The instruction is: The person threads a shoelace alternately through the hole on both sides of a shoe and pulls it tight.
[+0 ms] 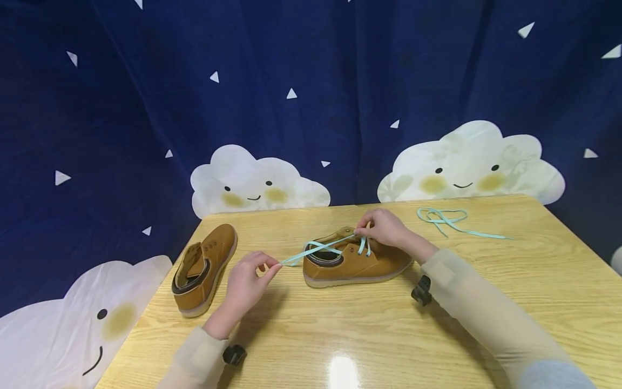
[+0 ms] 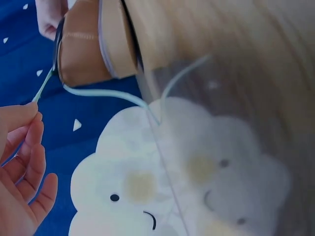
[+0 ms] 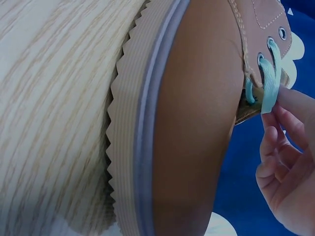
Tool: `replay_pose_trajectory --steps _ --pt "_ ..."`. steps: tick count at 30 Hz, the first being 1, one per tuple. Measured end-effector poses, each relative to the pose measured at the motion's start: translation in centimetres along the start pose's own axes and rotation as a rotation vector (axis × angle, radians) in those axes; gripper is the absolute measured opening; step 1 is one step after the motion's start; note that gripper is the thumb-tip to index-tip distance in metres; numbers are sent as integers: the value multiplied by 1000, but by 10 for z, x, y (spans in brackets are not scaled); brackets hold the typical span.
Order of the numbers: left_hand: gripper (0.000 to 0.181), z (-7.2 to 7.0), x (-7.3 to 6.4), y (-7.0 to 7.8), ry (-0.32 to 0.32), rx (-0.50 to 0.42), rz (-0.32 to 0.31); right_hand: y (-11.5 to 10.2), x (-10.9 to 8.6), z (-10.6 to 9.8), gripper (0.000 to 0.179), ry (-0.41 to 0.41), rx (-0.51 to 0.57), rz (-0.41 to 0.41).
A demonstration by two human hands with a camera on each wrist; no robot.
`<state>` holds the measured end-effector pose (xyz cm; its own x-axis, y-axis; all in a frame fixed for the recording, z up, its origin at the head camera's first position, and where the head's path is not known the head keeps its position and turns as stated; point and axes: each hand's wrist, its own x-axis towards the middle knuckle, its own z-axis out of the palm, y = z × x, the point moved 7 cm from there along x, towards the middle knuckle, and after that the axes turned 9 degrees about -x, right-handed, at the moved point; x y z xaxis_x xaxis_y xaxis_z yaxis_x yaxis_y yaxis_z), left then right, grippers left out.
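Note:
A brown shoe (image 1: pixel 357 267) stands on the table with its toe to the right and a light blue shoelace (image 1: pixel 318 246) partly threaded through its eyelets. Left of the shoe, my left hand (image 1: pixel 251 278) pinches the lace between thumb and forefinger, and that strand runs taut back to the shoe. Over the front of the lacing, my right hand (image 1: pixel 384 227) pinches the lace close to the eyelets. The right wrist view shows the lace (image 3: pixel 268 88) passing through the two lower eyelets, with a bare eyelet (image 3: pixel 282 33) above them.
Another brown shoe (image 1: pixel 206 270), with no lace in it, stands at the table's left edge. A loose light blue shoelace (image 1: pixel 444 218) lies at the back right of the table (image 1: pixel 311 329). Behind hangs a dark blue curtain (image 1: pixel 311 124) with printed clouds.

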<state>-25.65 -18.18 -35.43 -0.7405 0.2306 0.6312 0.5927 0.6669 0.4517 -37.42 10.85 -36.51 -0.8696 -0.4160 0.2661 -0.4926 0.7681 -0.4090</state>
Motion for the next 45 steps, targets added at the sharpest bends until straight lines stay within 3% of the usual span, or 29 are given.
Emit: replay_pose_trajectory --steps 5,15,19,22,27,32,36,39,45 --pt "11 -13 -4 -3 27 -3 -9 0 0 1 10 -8 6 1" --pt "14 -17 -10 -6 11 -24 -2 -2 0 3 10 -8 0 -4" --pt "10 -18 -5 -3 25 -46 4 -2 0 2 10 -9 10 7" --pt "6 -18 3 -1 54 -112 -10 -1 0 3 11 -19 36 13" --pt "5 -11 25 -4 127 -326 -109 3 -2 6 11 -40 112 4" --pt "9 2 47 -9 211 -643 -220 4 -7 3 13 -34 169 1" --pt "5 15 68 -6 265 -913 -271 2 -10 -4 11 -9 161 5" --pt "11 28 83 -1 286 -1097 -319 -1 -14 -6 10 -1 146 -3" --pt "19 50 105 5 328 -1356 -386 -12 -22 -8 8 7 136 -35"
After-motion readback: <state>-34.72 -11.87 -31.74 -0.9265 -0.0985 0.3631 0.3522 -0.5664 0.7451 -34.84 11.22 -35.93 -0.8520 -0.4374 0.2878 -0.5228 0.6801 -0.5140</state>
